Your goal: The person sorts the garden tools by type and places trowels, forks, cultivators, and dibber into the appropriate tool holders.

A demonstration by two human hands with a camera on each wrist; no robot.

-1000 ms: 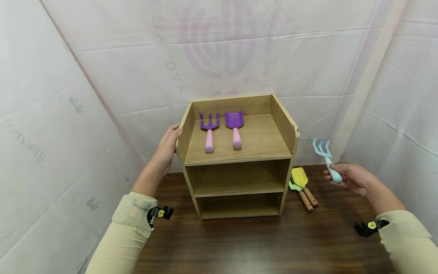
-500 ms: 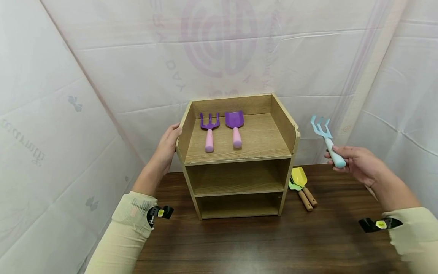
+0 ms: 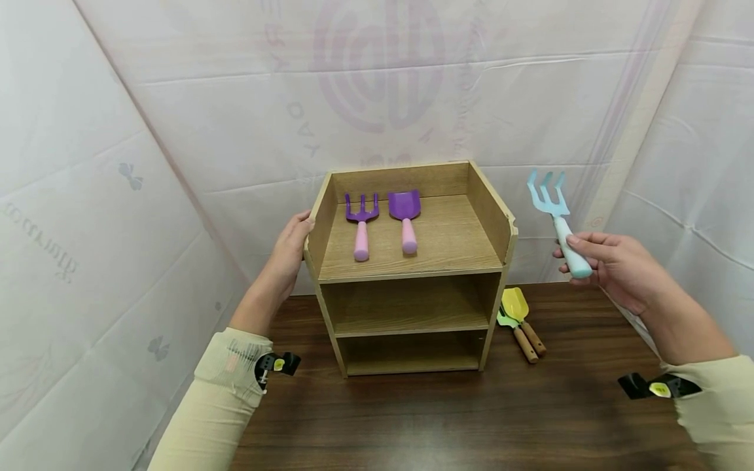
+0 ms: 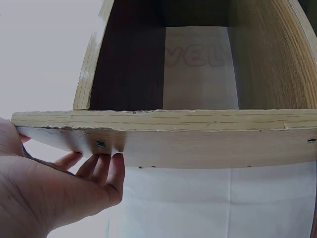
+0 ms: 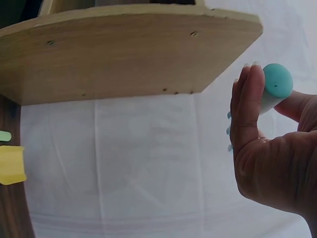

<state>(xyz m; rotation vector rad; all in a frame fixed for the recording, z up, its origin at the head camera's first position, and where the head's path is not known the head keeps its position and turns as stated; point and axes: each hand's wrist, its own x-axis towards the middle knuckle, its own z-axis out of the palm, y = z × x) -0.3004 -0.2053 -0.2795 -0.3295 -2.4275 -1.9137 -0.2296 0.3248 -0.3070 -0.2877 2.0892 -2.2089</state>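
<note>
Blue fork raised higher at right of head view since earlier frames, right hand with it, thumb and fingers gripping handle, tines upward. Left hand left of centre, loose, fingertips resting against outer left side of shelf. Purple fork and purple scoop lying side by side on top tier, mid-frame. Yellow scoop overlapping green tool on desk, just right of shelf.

Right wrist view: fork partly hidden
</note>
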